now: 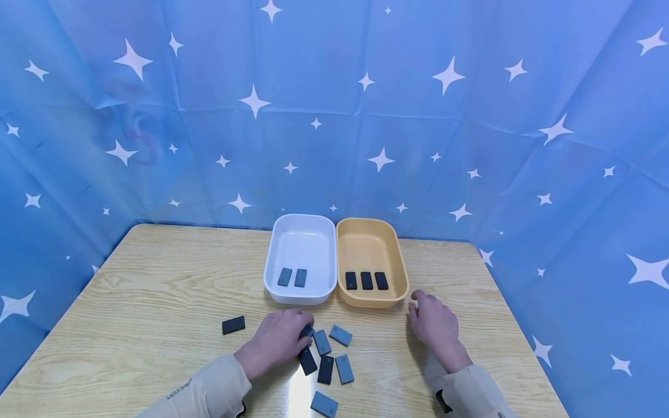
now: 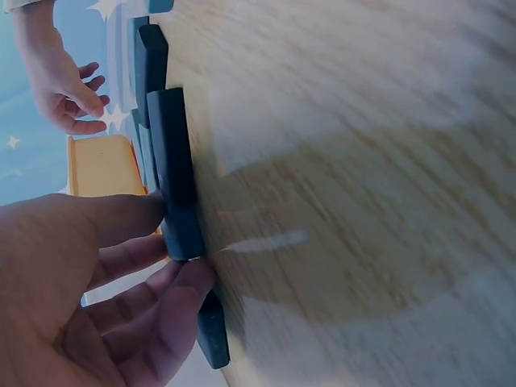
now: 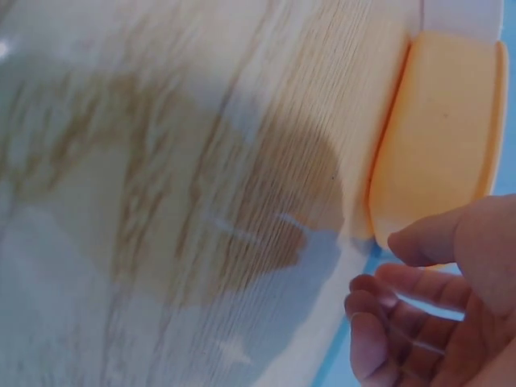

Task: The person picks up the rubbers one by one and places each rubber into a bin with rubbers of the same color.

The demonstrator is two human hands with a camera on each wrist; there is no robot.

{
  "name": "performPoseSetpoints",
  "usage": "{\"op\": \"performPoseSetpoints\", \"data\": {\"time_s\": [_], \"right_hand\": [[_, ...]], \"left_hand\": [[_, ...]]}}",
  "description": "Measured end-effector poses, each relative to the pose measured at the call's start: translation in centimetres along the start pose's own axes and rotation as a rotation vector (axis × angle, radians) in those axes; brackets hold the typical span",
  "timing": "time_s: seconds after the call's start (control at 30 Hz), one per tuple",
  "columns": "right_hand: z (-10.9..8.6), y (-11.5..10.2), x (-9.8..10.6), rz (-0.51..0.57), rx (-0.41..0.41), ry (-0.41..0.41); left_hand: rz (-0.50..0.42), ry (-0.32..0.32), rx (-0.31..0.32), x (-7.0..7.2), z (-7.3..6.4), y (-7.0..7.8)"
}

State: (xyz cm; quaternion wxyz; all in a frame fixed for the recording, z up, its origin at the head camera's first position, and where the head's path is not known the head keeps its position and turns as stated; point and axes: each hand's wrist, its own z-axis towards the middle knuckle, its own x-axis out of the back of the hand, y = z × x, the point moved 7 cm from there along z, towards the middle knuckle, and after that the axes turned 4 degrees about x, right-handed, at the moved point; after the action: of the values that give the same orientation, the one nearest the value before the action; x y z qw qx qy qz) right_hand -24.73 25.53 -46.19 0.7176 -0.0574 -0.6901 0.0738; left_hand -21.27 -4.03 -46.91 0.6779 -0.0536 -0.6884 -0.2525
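My left hand point(image 1: 278, 341) pinches a small blue-grey rectangular block point(image 1: 307, 331) between thumb and fingers, low over the table. In the left wrist view, this block point(image 2: 185, 235) is partly hidden by the fingertips. A black block point(image 1: 307, 360) lies right beside the thumb, and another black block point(image 1: 325, 370) is just to its right. Several blue-grey blocks lie near, among them one block point(image 1: 322, 342) close to the fingers. My right hand point(image 1: 435, 326) holds nothing; its fingers are loosely curled beside the orange bin point(image 1: 401, 276), above the table.
A white bin point(image 1: 268, 273) with two blue-grey blocks stands against the left side of the orange bin, which contains three black blocks. A lone black block point(image 1: 233, 325) lies left of my left hand. Behind the wooden table point(image 1: 172, 278) hangs a blue star-patterned curtain point(image 1: 313, 145).
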Motion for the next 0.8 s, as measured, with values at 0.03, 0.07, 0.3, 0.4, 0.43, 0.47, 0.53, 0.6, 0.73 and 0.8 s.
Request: {"op": "performPoseSetpoints", "data": {"time_s": [0.03,0.07,0.3,0.4,0.43,0.47,0.53,0.6,0.73,0.8], "right_hand": [[0.0,0.0,0.0,0.0,0.002,0.002],[0.0,-0.1,0.0,0.0,0.005,0.004],[0.0,-0.1,0.1,-0.005,0.007,0.006],[0.0,-0.1,0.1,-0.003,0.003,-0.001],[0.0,-0.1,0.1,-0.003,0.001,-0.004],[0.0,-0.1,0.1,-0.002,-0.001,-0.007],[-0.1,-0.1,0.1,-0.002,-0.004,-0.013],[-0.1,-0.1,0.1,-0.002,-0.003,-0.013],[-0.2,-0.1,0.2,-0.002,0.007,-0.003],[-0.3,-0.1,0.2,0.0,0.008,0.001]], "left_hand": [[-0.005,0.002,0.004,0.0,0.0,0.0],[-0.009,0.004,0.008,-0.1,0.1,-0.1],[-0.029,0.007,0.019,-0.3,0.3,-0.1],[-0.028,0.01,0.024,-0.2,0.3,-0.2],[-0.026,0.012,0.024,-0.2,0.3,-0.2],[-0.024,0.017,0.024,-0.1,0.3,-0.2],[-0.02,0.027,0.021,0.1,0.2,-0.2],[-0.014,0.037,0.016,0.3,0.2,-0.2],[-0.01,0.047,0.006,0.6,0.0,-0.1],[-0.008,0.048,0.002,0.8,0.0,-0.1]]}}
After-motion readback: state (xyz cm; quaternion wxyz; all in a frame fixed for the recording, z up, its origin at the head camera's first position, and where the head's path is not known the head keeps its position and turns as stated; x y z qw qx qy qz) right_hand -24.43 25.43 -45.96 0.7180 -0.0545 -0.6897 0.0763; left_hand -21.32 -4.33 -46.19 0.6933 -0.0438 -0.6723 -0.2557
